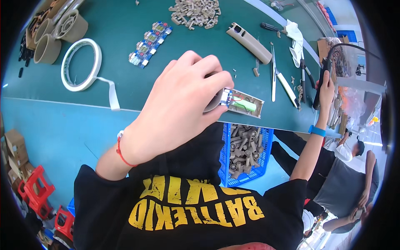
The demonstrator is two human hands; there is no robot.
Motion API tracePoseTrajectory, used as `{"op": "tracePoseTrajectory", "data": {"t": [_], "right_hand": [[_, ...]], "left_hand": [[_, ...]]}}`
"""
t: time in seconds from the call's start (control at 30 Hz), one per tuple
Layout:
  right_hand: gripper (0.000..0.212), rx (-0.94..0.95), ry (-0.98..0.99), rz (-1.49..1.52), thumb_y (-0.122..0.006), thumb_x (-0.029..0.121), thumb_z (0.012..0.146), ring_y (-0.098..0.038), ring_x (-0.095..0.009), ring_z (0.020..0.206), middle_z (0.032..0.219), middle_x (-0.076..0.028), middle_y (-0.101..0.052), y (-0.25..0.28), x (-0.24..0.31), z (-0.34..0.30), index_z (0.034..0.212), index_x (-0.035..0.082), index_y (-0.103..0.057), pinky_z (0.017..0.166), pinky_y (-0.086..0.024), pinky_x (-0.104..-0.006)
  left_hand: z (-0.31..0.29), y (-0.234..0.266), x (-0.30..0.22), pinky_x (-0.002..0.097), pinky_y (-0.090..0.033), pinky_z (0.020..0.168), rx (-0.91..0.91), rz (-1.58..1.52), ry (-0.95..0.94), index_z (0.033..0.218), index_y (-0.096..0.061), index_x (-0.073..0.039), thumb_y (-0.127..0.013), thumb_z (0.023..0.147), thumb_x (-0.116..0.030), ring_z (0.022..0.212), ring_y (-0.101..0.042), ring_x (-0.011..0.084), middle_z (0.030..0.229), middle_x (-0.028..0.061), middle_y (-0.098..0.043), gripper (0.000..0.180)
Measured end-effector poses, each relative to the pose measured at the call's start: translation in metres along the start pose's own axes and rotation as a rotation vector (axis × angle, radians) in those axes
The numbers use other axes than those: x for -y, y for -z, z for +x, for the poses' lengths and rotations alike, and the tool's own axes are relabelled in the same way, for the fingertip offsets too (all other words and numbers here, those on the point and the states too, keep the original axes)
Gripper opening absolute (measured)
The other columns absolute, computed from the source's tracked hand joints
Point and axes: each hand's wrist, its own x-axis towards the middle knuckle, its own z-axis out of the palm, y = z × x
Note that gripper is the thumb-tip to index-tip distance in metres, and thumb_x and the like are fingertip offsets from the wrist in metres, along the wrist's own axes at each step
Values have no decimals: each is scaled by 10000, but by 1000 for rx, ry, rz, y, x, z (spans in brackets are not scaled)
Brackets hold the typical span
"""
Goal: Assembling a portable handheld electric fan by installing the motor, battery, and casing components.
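Observation:
My left hand is closed around the near end of a beige fan housing at the front edge of the green table. Its open handle half shows a light green battery, thin red and black wires and a small blue circuit board beside my fingertips. The part under my palm is mostly hidden. Out to the right, my right hand is wrapped around a black corded electric screwdriver, held upright at the table's right side. Its tip is hard to make out.
Blue circuit boards, a white tape roll and small beige parts lie on the table. Rightward are a beige handle shell, tweezers and pliers. A blue basket of beige parts stands below; another person is at right.

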Motion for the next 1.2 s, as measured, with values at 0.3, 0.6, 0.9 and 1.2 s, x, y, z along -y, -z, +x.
{"op": "tracePoseTrajectory", "data": {"t": [0.3, 0.6, 0.9, 1.2], "right_hand": [[265, 8, 674, 136, -723, 128, 822, -623, -178, 899, 1010, -64, -678, -8, 158, -124, 1077, 67, -683, 762, -470, -304], [384, 261, 847, 121, -713, 195, 844, -622, -226, 966, 1113, -89, -645, -69, 196, -99, 1210, 107, -631, 859, -482, -328], [487, 488, 540, 767, -555, 373, 939, -575, -142, 770, 951, -84, -610, -3, 163, -166, 1225, -21, -558, 669, -459, -265], [432, 433, 714, 492, -687, 330, 844, -522, -157, 669, 917, -90, -576, -16, 158, -190, 1164, 41, -662, 557, -419, -260]], "left_hand": [[1, 4, -5, 349, -477, 757, 15, -2, 33, 963, -663, -127, -782, 642, -78, 901, -527, 246, 953, 27, -571, 345], [5, 0, -3, 356, -482, 776, -3, -33, 6, 1039, -643, -84, -792, 629, -72, 911, -552, 261, 1012, 59, -600, 437], [4, 1, -4, 354, -482, 781, 3, 4, 13, 1042, -646, -82, -791, 622, -72, 924, -554, 263, 1019, 63, -606, 445], [4, 2, -4, 358, -479, 788, 15, -22, 13, 1057, -646, -83, -784, 616, -60, 931, -558, 267, 1023, 70, -608, 463]]}}
